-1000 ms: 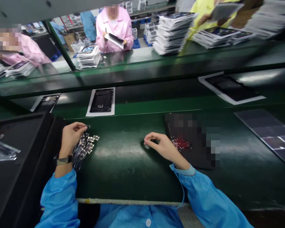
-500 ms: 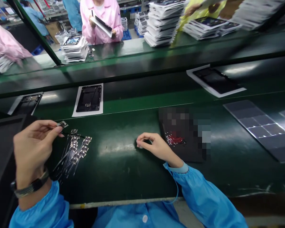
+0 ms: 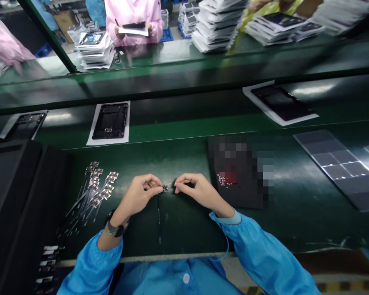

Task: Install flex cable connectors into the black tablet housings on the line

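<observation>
My left hand (image 3: pixel 144 191) pinches a small circuit board (image 3: pixel 164 187), from which a thin dark cable (image 3: pixel 159 221) hangs toward the bench edge. Just right of the board is my right hand (image 3: pixel 197 187), thumb and forefinger pressed together; whatever they hold is too small to name. A narrow gap parts its fingertips from the board. Several similar boards with cables (image 3: pixel 95 186) lie in a loose pile to the left. On a black pad (image 3: pixel 242 196) at the right rests a bunch of small red and white parts (image 3: pixel 229 178).
Tablet-like housings on white sheets (image 3: pixel 110 121) (image 3: pixel 281 102) lie beyond the hands. Clear-pocketed sheets (image 3: pixel 338 159) are at the right, a black case (image 3: pixel 27 196) at the left. Across the bench, a person in pink (image 3: pixel 135 16) stands near paper stacks (image 3: pixel 95 51).
My left hand has moved right from above the board pile to beside my right hand, bringing the small board along. My right hand has stayed almost in place.
</observation>
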### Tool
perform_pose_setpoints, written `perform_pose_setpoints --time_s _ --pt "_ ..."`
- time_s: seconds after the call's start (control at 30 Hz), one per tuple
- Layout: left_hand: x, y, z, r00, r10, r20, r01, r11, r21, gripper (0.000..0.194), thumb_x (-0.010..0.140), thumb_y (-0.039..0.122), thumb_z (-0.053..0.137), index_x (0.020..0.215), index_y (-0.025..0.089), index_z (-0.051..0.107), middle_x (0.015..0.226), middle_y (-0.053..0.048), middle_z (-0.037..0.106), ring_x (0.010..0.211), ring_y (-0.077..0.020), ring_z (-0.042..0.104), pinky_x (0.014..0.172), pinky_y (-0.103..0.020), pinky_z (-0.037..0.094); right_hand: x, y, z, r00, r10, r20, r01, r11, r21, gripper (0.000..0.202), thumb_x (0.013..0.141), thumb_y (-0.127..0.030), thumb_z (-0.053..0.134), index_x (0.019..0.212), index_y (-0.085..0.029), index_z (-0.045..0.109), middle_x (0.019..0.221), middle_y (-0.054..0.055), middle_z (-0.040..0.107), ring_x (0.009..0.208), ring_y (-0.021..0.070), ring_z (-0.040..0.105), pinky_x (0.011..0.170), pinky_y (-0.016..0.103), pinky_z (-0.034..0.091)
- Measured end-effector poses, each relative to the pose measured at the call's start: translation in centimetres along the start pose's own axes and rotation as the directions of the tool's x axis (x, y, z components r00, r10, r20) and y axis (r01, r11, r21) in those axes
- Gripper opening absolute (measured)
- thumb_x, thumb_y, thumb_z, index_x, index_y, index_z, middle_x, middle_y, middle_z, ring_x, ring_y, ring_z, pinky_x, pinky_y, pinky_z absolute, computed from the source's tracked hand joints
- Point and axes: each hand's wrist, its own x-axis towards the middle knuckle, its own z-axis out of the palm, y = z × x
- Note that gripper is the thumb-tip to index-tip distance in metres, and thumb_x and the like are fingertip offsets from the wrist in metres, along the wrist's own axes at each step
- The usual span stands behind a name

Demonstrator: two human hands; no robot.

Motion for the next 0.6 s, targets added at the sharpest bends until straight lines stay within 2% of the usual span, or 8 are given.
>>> perform_pose_setpoints --time_s 0.2,0.6 --pt "0.2 -1.6 1.3 1.000 0.005 0.004 -0.005 1.000 -0.016 0.005 0.076 0.024 0.068 0.076 0.021 0.065 0.068 -0.002 0.064 0.066 -0.0167 0.060 0.065 -0.031 0.049 -0.3 0.1 0.6 0.994 0.008 0.113 -0.010 1.000 0.023 0.014 0.085 -0.027 0.062 0.076 -0.018 0.067 0.072 0.003 0.073 0.071 0.0169 0.068 0.074 0.029 0.052" --pt "0.3 -1.4 1.4 0.996 -0.002 0.094 0.006 0.999 -0.035 0.005 0.078 0.023 0.065 0.077 0.019 0.063 0.066 0.000 0.061 0.064 -0.0153 0.058 0.066 -0.030 0.048 -0.2 0.2 0.4 0.985 0.031 0.171 -0.030 1.000 -0.010 0.010 0.083 -0.022 0.062 0.077 -0.017 0.068 0.074 0.003 0.073 0.072 0.0175 0.067 0.071 0.028 0.051"
